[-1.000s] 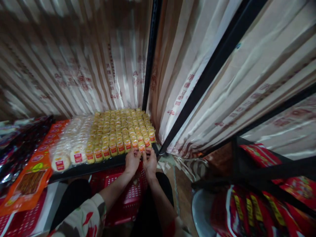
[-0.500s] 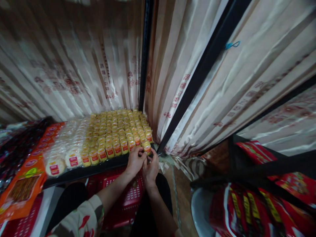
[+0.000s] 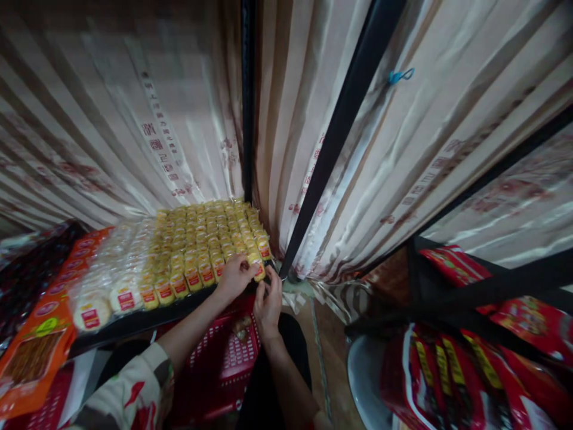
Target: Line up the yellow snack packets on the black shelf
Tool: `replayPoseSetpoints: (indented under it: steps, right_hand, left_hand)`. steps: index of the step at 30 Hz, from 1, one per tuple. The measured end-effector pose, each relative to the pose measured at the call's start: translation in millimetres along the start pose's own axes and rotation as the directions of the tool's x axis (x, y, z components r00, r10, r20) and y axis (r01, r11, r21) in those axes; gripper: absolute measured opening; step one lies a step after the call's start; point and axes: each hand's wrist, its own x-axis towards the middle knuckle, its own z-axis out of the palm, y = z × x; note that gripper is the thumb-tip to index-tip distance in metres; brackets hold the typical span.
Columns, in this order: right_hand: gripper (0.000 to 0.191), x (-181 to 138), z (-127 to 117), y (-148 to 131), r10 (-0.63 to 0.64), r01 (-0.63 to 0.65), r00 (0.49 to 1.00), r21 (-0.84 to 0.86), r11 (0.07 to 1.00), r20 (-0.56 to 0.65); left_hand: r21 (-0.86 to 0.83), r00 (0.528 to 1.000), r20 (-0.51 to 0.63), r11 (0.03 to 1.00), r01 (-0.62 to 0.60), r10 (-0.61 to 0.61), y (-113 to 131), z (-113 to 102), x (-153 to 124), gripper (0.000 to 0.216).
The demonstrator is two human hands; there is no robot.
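Small yellow wrapped snack packs (image 3: pixel 192 251) with red labels stand in tight rows on a dark shelf (image 3: pixel 147 316). At the front right end of the rows, my left hand (image 3: pixel 233 279) pinches one yellow snack pack (image 3: pixel 258 270) between its thumb and fingers. Just below and to the right of that pack is my right hand (image 3: pixel 267 301). Its fingers are bent but apart, with the tips close to the pack; whether they touch it I cannot tell. White round wrapped packs (image 3: pixel 123 298) fill the rows to the left.
An orange snack bag (image 3: pixel 38 364) lies left of the white packs. Below the shelf is a red plastic basket (image 3: pixel 228 352) with a small item in it. Pleated curtains and a slanting black post (image 3: pixel 333 131) stand beyond. Red packages (image 3: pixel 447 370) and a pale basin (image 3: pixel 358 373) are at right.
The view has shifted slightly, so the shelf and hands appear further left. My right hand's fingers have drawn down and away from the pack, while my left hand stays on it.
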Motion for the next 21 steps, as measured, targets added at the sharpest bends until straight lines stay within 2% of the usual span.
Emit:
replayPoseSetpoints:
  steps: [3,6,9,17,21]
  right_hand:
    - [0.044,-3.4,3.5,7.8,-0.04,0.042,0.998,-0.049,0.998,0.045]
    - [0.049,-5.2,7.5,13.1,-0.112,0.129,0.985,-0.129,0.983,0.133]
    - [0.053,-5.0,11.1,15.2,-0.153,0.192,0.969,-0.197,0.962,0.195]
    - [0.059,-4.4,13.3,18.1,-0.177,0.223,0.962,-0.228,0.948,0.208]
    - [0.057,-7.0,14.6,22.3,-0.175,0.22,0.964,-0.235,0.947,0.2]
  left_hand:
    - [0.017,0.993,-0.104,0.998,0.056,-0.054,2.0,-9.7,12.7,0.021]
    - [-0.09,0.989,-0.123,0.994,0.069,-0.08,4.3,-14.8,21.5,0.024]
    - [-0.125,0.991,-0.128,0.992,0.028,-0.044,8.6,-12.5,25.6,0.04]
    - [0.106,0.985,-0.045,0.982,-0.158,0.164,17.3,15.6,35.1,0.03]
    - [0.224,0.98,-0.01,0.956,-0.192,0.199,17.1,27.1,37.2,0.028]
